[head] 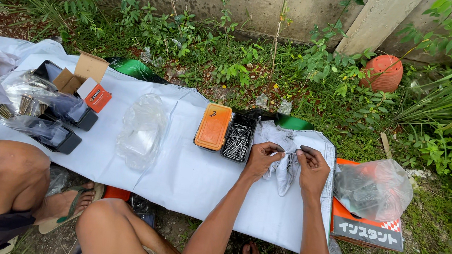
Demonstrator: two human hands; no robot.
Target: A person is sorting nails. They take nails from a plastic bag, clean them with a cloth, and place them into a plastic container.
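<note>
Both my hands meet over a crumpled grey cloth (284, 170) lying on the white sheet (182, 166). My left hand (262, 159) pinches the cloth's upper edge with thumb and fingers. My right hand (311, 166) grips the same edge a little to the right, and a small thin object, too small to identify, sits between the fingertips. Just left of my left hand stands an open black box of nails (238, 138) with its orange lid (213, 126) folded out beside it.
A clear plastic bag (142, 129) lies mid-sheet. At the far left are black trays with screws (43, 116) and small cardboard boxes (85, 82). Another person's leg and sandalled foot (67, 206) are at lower left. An orange box with a plastic bag (370, 204) sits right; plants and a terracotta pot (383, 73) behind.
</note>
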